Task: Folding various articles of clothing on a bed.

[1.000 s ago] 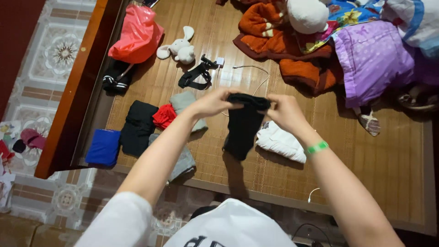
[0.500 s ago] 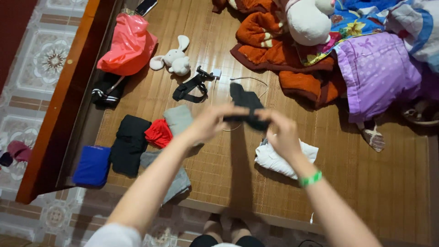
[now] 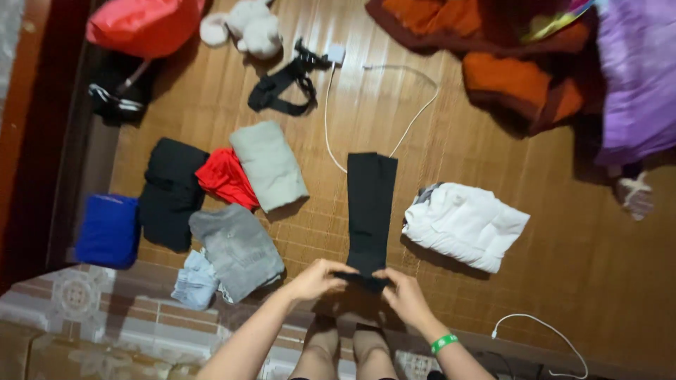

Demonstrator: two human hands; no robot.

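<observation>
Two hands, our left hand [image 3: 318, 276] and right hand [image 3: 407, 295], pinch the near end of the long black garment [image 3: 370, 211] lying flat on the wooden floor [image 3: 549, 281] between folded grey clothes [image 3: 236, 250] and a white bundle [image 3: 465, 224], seemingly mid-fold, calling for an even lift.

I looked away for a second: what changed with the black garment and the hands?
The black garment, held bunched above the mat a second ago, now lies flat in a long strip. The left hand and right hand have drawn back to pinch its near end. The folded clothes and white bundle stayed put.
</observation>
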